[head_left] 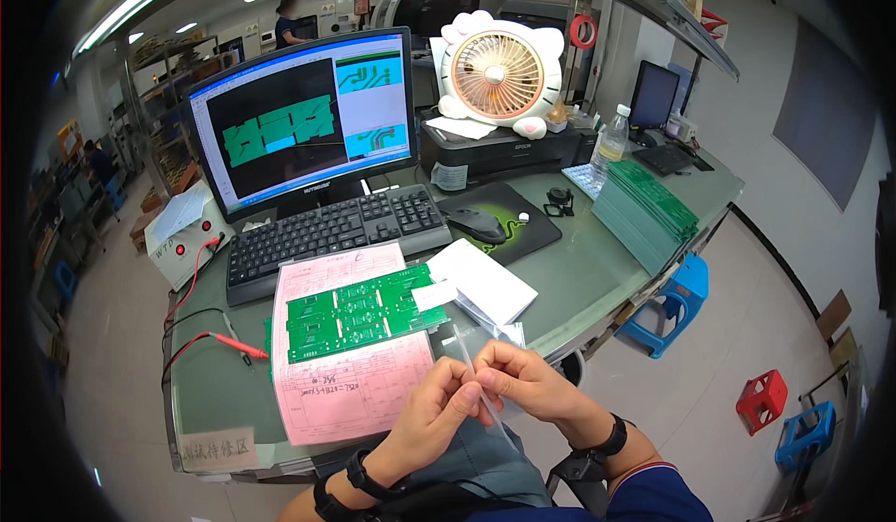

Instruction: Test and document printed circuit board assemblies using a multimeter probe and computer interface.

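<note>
My left hand [441, 412] and my right hand [515, 378] meet at the desk's front edge, fingers pinched together. Between them they grip a thin, translucent plastic strip [463, 346], which runs up and down past the fingertips; its exact kind is unclear. Left of my hands a green printed circuit board panel [359, 312] rests on pink paper forms [355, 401], with a small white label [435, 295] at its right end. A white paper pad [485, 279] lies just beyond my hands, on top of some clear plastic.
Behind are a keyboard [336, 234], a monitor [303, 116], a mouse [478, 224] and a cat-shaped fan [499, 74] on a black printer [495, 153]. Stacked green boards [644, 209] and a bottle [611, 136] stand right. A red test probe [241, 345] lies left. Stools [670, 307] stand on the floor.
</note>
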Action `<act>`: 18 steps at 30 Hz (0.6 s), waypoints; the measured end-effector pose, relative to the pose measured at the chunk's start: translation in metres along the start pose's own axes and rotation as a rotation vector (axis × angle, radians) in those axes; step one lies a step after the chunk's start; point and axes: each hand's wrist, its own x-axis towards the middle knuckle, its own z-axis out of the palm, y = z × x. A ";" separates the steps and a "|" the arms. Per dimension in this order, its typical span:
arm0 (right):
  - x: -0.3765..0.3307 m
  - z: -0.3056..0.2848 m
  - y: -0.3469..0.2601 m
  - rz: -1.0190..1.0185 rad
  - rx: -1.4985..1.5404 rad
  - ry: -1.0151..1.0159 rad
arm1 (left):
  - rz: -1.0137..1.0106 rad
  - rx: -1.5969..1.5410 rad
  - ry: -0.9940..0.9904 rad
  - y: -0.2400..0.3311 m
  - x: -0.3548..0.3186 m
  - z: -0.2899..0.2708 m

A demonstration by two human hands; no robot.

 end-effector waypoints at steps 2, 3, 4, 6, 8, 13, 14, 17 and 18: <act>0.000 0.000 0.000 -0.002 0.007 -0.001 | -0.001 -0.009 0.006 -0.002 0.000 0.000; 0.000 0.000 -0.001 -0.004 0.013 -0.003 | 0.020 -0.006 0.010 -0.004 0.000 0.000; 0.000 0.000 0.000 -0.004 0.013 -0.002 | 0.042 -0.004 0.014 -0.005 0.000 0.000; -0.001 -0.001 0.001 0.002 0.023 0.016 | 0.031 0.024 0.030 -0.005 -0.001 0.001; -0.003 0.002 0.000 -0.016 -0.067 0.032 | 0.020 0.054 0.050 -0.003 -0.002 0.002; -0.006 0.004 -0.023 -0.081 -0.635 -0.111 | -0.085 0.043 0.044 0.007 -0.005 -0.003; -0.007 0.005 -0.026 -0.082 -0.634 -0.110 | -0.086 0.044 0.044 0.009 -0.006 -0.004; -0.008 0.007 -0.031 -0.120 -0.512 -0.214 | -0.122 -0.031 -0.036 0.011 -0.010 -0.005; -0.008 0.007 -0.030 -0.104 -0.333 -0.267 | -0.075 -0.126 -0.038 0.007 -0.013 -0.004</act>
